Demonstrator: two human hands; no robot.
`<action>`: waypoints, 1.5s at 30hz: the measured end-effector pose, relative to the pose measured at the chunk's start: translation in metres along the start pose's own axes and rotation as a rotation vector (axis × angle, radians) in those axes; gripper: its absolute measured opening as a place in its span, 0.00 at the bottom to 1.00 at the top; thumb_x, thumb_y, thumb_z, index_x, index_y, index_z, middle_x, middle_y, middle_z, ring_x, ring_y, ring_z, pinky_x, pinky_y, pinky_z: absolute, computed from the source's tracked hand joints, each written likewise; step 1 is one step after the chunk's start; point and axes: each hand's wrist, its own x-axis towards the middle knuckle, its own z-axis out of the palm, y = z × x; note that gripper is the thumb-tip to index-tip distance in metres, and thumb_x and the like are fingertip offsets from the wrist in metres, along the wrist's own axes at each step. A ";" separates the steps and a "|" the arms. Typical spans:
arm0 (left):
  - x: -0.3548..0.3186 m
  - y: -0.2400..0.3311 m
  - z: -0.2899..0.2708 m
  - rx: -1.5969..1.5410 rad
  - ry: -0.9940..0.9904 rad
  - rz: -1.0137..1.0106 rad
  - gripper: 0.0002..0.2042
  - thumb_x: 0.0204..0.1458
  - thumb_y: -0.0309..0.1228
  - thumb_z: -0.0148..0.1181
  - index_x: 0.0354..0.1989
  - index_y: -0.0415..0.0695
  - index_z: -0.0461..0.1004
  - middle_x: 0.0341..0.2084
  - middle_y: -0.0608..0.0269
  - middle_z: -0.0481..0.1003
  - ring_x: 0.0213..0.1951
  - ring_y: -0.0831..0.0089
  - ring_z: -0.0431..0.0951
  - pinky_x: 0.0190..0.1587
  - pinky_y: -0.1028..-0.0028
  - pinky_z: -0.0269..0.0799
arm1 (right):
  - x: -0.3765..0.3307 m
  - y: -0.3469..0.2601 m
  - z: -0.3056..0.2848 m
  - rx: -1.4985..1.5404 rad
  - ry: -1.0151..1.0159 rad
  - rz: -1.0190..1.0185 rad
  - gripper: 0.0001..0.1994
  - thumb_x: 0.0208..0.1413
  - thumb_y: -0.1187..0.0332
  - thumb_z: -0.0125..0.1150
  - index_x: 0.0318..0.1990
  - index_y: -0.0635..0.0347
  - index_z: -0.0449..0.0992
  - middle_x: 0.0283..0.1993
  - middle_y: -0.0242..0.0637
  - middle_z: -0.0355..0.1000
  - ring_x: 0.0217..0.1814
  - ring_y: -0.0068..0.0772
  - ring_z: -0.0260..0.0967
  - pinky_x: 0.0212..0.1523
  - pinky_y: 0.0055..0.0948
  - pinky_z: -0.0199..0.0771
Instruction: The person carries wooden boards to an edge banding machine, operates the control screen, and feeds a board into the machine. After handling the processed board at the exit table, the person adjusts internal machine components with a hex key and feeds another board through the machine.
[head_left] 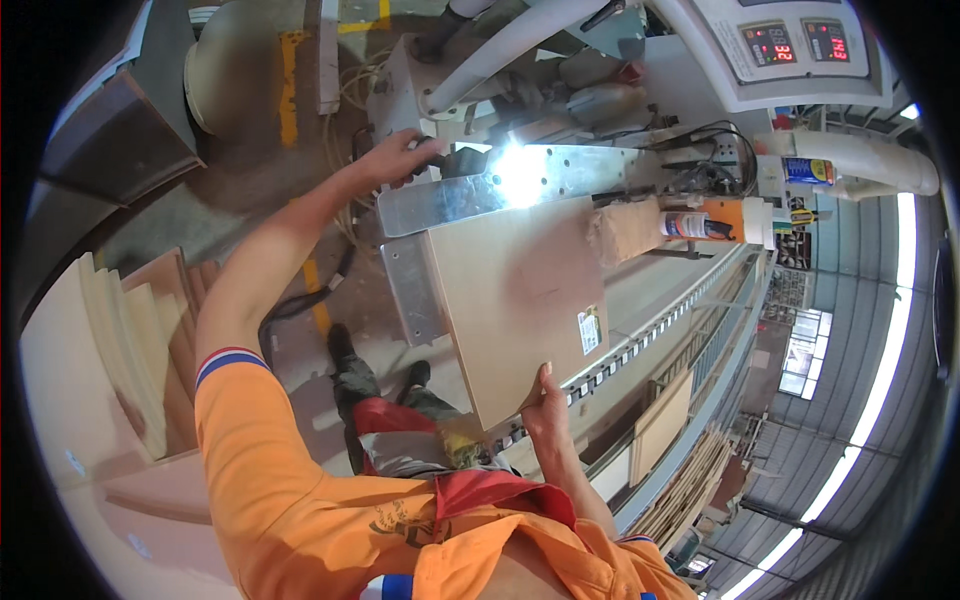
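A flat, light-brown wooden panel (500,290) with a small printed label (589,330) lies on the machine's bed in front of me. My right hand (548,412) grips its near edge, thumb on top and the other fingers out of sight underneath. Along the panel's far side runs a shiny metal fence (600,168) with bolt holes, glaring with bright light. My left hand (398,157) is stretched out to the far left, closed around a black handle (430,148) beside the fence's left end.
A control box (800,45) with red digital displays hangs at upper right. A toothed conveyor track (612,370) runs off rightward. Behind the panel sit a brown paper-like block (625,232), a can (684,225) and an orange box (730,218). Boards (110,340) stack at left; a hose (340,275) crosses the floor.
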 end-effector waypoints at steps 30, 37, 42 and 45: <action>0.001 -0.015 0.014 -0.175 0.083 0.090 0.19 0.55 0.46 0.64 0.42 0.41 0.73 0.25 0.71 0.70 0.28 0.83 0.67 0.30 0.79 0.64 | 0.016 -0.017 -0.006 0.215 0.090 -0.069 0.15 0.60 0.73 0.59 0.54 0.60 0.69 0.52 0.31 0.73 0.57 0.26 0.70 0.66 0.32 0.66; -0.005 -0.019 0.018 -0.191 0.124 0.053 0.26 0.52 0.48 0.65 0.51 0.39 0.74 0.30 0.67 0.74 0.31 0.81 0.71 0.33 0.77 0.69 | 0.037 -0.034 -0.007 0.227 0.100 -0.117 0.15 0.61 0.73 0.56 0.55 0.63 0.68 0.53 0.33 0.71 0.57 0.30 0.68 0.65 0.35 0.67; -0.019 -0.017 0.033 -0.445 0.266 0.094 0.30 0.57 0.47 0.61 0.61 0.39 0.68 0.32 0.66 0.75 0.34 0.80 0.72 0.37 0.77 0.69 | 0.056 -0.061 -0.021 0.240 0.084 -0.113 0.14 0.60 0.75 0.58 0.53 0.59 0.70 0.51 0.31 0.72 0.56 0.29 0.69 0.64 0.34 0.68; -0.020 -0.016 0.025 -0.472 0.176 -0.069 0.30 0.58 0.48 0.59 0.62 0.38 0.66 0.34 0.65 0.75 0.35 0.80 0.72 0.38 0.78 0.69 | 0.062 -0.066 -0.027 0.228 0.055 -0.105 0.13 0.59 0.75 0.58 0.51 0.57 0.72 0.50 0.29 0.74 0.57 0.27 0.70 0.64 0.32 0.69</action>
